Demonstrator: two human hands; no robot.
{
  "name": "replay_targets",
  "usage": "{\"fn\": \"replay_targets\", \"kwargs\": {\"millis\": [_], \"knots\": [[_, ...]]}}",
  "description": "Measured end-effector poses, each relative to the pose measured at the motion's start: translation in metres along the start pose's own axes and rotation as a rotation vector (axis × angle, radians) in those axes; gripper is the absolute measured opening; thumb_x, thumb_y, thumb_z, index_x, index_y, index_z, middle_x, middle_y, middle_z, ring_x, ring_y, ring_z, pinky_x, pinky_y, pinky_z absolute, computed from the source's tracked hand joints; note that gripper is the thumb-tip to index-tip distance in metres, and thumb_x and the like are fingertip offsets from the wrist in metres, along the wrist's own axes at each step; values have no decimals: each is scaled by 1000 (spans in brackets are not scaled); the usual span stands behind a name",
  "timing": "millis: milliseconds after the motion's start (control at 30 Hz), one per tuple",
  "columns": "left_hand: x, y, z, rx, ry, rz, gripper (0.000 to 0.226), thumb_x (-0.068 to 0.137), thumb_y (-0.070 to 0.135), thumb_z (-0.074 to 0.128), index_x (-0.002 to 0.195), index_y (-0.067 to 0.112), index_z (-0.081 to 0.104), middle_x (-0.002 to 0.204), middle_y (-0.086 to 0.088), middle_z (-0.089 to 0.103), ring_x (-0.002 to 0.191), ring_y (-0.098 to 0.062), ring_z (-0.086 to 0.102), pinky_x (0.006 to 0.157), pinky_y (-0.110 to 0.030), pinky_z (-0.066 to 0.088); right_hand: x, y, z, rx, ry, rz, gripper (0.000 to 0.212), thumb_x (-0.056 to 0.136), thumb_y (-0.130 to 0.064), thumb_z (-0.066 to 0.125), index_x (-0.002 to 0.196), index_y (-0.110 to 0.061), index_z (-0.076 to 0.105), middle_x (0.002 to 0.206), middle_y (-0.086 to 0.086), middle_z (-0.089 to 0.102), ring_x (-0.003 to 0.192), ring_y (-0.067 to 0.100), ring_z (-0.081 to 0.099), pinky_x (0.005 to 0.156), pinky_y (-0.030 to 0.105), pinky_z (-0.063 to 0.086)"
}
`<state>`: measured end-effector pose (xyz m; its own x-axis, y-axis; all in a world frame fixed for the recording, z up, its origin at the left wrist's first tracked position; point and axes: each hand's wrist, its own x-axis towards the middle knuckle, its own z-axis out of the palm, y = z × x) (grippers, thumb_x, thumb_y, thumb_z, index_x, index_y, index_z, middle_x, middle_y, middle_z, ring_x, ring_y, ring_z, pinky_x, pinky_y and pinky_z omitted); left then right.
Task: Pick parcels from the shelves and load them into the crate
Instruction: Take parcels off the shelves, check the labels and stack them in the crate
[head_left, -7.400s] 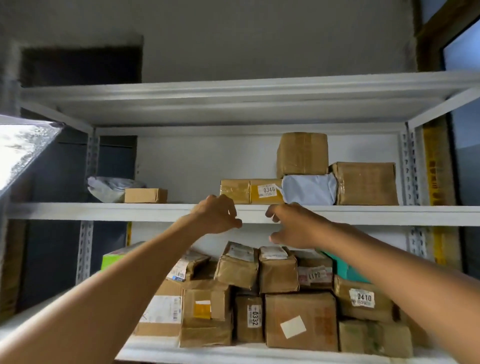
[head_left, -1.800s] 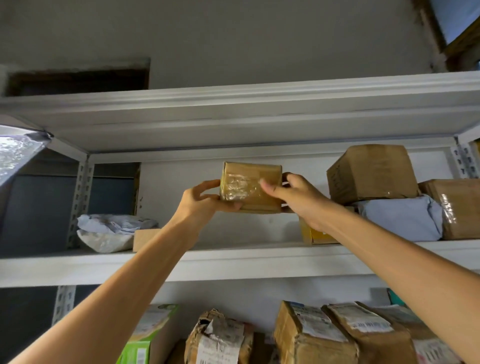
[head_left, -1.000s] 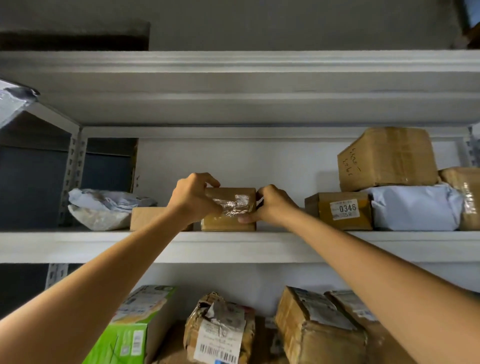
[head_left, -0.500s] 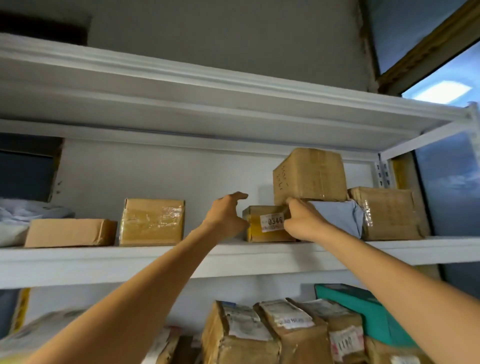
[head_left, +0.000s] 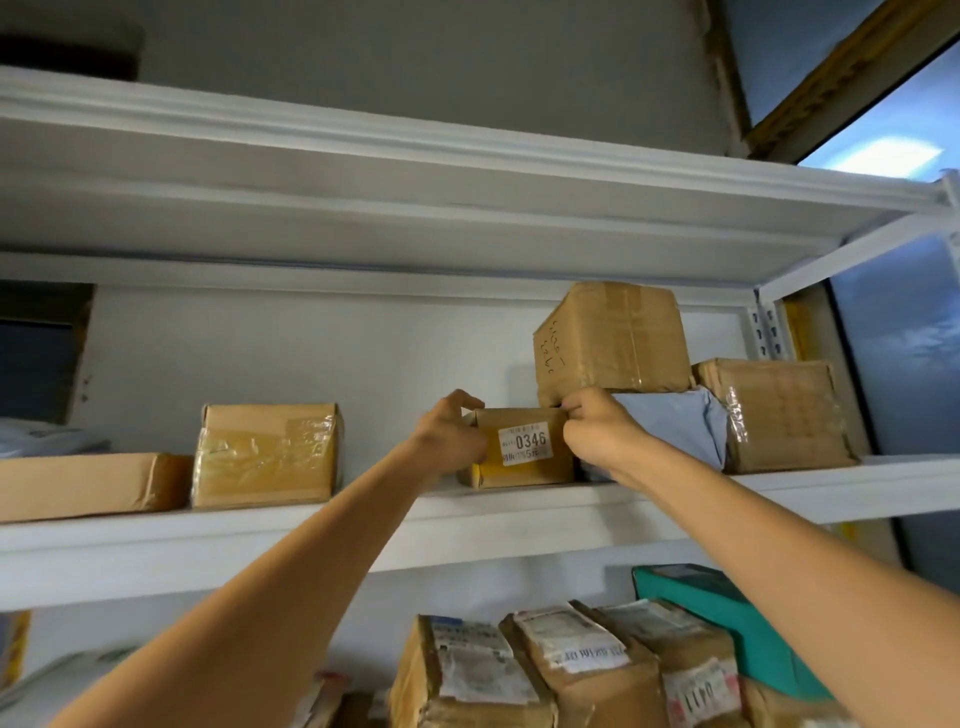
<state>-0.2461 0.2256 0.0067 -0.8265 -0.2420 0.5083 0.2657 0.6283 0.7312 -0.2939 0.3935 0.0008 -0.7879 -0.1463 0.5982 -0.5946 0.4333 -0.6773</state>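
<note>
**A:** Which parcel are they going for?

**B:** The small brown one labelled 0346 (head_left: 519, 449). It sits on the upper shelf (head_left: 519, 525), just beside the grey mailer bag (head_left: 675, 426). The left grip (head_left: 449, 439) is curled round its left end and the right grip (head_left: 597, 434) is wrapped over its top right corner, so both are grasping that parcel.

**A:** Looks simple enough.

**B:** I'd be careful. The big box (head_left: 613, 340) stacked on the mailer bag seems to overhang the parcel's right edge, right above those fingers. I'd slide the parcel straight forward and a touch left, low along the shelf rather than lifting it, so nothing above gets nudged.

**A:** And if the big box shifts?

**B:** Pause, steady it with the right grip, then draw the parcel out with the left. Get a firm hold underneath once it clears the shelf lip. I can't see the crate from here, so it's a carry after that
</note>
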Motion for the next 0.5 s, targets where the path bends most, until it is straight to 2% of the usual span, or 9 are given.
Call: {"fn": "replay_targets", "kwargs": {"millis": [133,200,300,400,500], "knots": [[-5,-5,-20,-43,39,-6,45,80,-10,61,111,22,56,109,-19,67,101,-31,67,92,-43,54,-2,-5,6,93,5,-16,46,83,10,43,127,0,55,125,19,57,116,33,54,99,48,49],[-10,-6,-27,-67,42,-7,43,82,-10,62,112,21,57,108,-19,68,97,-31,69,90,-42,56,-3,-8,11,107,-33,-24,47,87,7,45,131,-6,53,128,14,56,119,28,52,101,43,48],[-17,-4,-28,-78,49,-10,40,85,-6,62,114,21,58,104,-18,69,92,-31,71,85,-43,58,-6,-9,17,103,-70,-39,39,89,2,49,125,-13,50,122,9,58,112,21,53,93,34,49],[-21,-5,-25,-119,94,5,31,89,2,62,113,21,60,101,-17,70,88,-31,72,82,-43,59,-6,-10,18,132,-45,-41,37,90,0,48,124,-14,50,119,7,57,112,22,53,97,38,48],[-26,-4,-24,-296,171,26,16,88,23,69,102,14,67,97,-15,72,86,-33,72,81,-46,59,-7,-10,15,294,20,-21,13,91,-8,57,103,-14,56,108,4,60,101,19,56,90,38,50]]}}
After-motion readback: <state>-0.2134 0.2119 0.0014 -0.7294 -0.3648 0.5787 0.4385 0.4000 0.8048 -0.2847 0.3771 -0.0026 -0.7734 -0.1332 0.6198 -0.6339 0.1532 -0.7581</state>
